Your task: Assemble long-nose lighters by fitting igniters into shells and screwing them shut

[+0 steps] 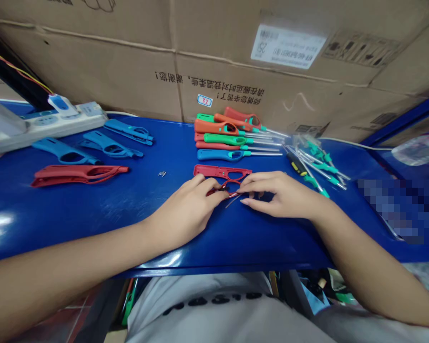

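Observation:
My left hand [191, 207] is closed on a red lighter shell half [233, 183], a gas-lighter handle part with a trigger loop, held low over the blue table. The fingers cover most of its rear. At its front end, my right hand [268, 193] grips the shell with bent fingertips, the thumb lying a little apart below. A thin wire [232, 201] sticks out between the two hands. Just behind them lies another red shell half [214, 170], its inside facing up. Small metal screws [162, 174] rest left of my hands.
Several long-necked lighters [221, 139] are stacked behind. Right of them lie metal tubes with green parts [320, 164] and a black-yellow screwdriver [296, 164]. Blue shells [109, 143] and a red shell [80, 175] lie left, near a power strip [46, 121]. A cardboard box [128, 57] walls the back.

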The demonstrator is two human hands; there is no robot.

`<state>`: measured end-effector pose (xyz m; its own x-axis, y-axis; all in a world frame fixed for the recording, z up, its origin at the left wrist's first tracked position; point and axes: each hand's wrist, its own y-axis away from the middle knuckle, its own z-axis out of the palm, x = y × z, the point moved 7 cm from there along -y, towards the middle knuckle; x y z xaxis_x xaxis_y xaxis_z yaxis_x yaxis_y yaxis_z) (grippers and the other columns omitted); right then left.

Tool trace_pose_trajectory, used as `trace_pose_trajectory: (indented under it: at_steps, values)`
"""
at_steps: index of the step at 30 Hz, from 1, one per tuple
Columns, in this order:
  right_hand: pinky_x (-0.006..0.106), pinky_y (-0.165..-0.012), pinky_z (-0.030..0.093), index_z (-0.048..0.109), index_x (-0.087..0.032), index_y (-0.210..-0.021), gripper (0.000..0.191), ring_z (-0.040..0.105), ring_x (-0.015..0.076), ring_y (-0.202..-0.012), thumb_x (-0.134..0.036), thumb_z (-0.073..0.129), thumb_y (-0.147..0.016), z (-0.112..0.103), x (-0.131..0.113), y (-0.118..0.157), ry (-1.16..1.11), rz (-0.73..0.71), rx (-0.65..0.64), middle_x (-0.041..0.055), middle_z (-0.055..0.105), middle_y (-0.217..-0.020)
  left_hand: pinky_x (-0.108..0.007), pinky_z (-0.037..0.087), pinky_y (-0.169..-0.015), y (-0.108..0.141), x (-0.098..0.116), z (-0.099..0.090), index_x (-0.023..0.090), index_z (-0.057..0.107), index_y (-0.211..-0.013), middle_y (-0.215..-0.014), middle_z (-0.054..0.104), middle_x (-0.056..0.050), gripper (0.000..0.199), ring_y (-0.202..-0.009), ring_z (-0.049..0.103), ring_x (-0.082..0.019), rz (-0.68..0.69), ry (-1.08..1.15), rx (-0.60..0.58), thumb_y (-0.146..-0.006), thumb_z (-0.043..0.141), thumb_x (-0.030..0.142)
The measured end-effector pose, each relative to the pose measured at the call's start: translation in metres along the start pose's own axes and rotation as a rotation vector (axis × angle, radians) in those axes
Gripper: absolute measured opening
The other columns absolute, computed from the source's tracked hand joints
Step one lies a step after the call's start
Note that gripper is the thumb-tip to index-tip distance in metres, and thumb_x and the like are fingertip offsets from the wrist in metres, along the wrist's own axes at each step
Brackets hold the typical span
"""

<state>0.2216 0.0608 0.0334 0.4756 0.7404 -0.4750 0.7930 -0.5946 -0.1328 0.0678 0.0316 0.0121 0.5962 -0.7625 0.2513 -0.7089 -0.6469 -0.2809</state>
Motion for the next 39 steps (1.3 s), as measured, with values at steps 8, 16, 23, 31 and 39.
trace_pose_trajectory:
  at_steps: [8, 16, 23, 31, 39]
  values:
    - [0.033, -0.091, 0.053, 0.075, -0.022, -0.110, 0.021, 0.068, 0.0195, -0.101, -0.028, 0.062, -0.095, 0.0016, 0.0013, -0.0005, -0.013, -0.005, 0.008, 0.0073, 0.070, -0.113, -0.044, 0.052, -0.095, -0.0017, 0.0000, 0.0000, 0.014, 0.064, -0.127, -0.112, 0.063, -0.012, 0.034, -0.106, 0.055, -0.027, -0.015, 0.007, -0.003, -0.097, 0.049, 0.009]
    - [0.033, -0.089, 0.052, 0.075, -0.020, -0.106, 0.020, 0.067, 0.0188, -0.097, -0.029, 0.060, -0.096, 0.0040, -0.0015, -0.0011, -0.007, 0.021, -0.008, 0.0078, 0.069, -0.112, -0.044, 0.051, -0.096, -0.0008, -0.0006, 0.0008, 0.016, 0.064, -0.128, -0.113, 0.062, -0.012, 0.035, -0.107, 0.054, -0.026, -0.012, 0.010, -0.001, -0.097, 0.049, 0.009]
    - [0.031, -0.087, 0.052, 0.076, -0.020, -0.108, 0.022, 0.067, 0.0173, -0.095, -0.029, 0.059, -0.097, 0.0026, -0.0021, -0.0009, -0.012, -0.009, -0.023, 0.0072, 0.070, -0.111, -0.045, 0.052, -0.095, -0.0005, -0.0011, 0.0014, 0.016, 0.066, -0.127, -0.114, 0.061, -0.012, 0.036, -0.108, 0.054, -0.027, -0.004, 0.007, 0.001, -0.096, 0.049, 0.008]
    - [0.031, -0.087, 0.052, 0.075, -0.021, -0.108, 0.022, 0.067, 0.0175, -0.095, -0.029, 0.059, -0.097, 0.0033, -0.0024, -0.0007, 0.000, -0.011, -0.022, 0.0072, 0.070, -0.111, -0.045, 0.053, -0.094, -0.0012, -0.0016, 0.0009, 0.016, 0.066, -0.127, -0.113, 0.061, -0.013, 0.036, -0.107, 0.054, -0.027, -0.007, 0.000, 0.002, -0.097, 0.048, 0.010]
    - [0.032, -0.087, 0.053, 0.076, -0.021, -0.109, 0.022, 0.067, 0.0184, -0.096, -0.030, 0.060, -0.096, 0.0028, -0.0024, -0.0002, 0.018, 0.014, -0.025, 0.0073, 0.070, -0.113, -0.046, 0.052, -0.094, -0.0013, -0.0017, 0.0024, 0.017, 0.066, -0.128, -0.114, 0.061, -0.012, 0.036, -0.107, 0.054, -0.027, -0.013, -0.006, -0.007, -0.098, 0.048, 0.010]
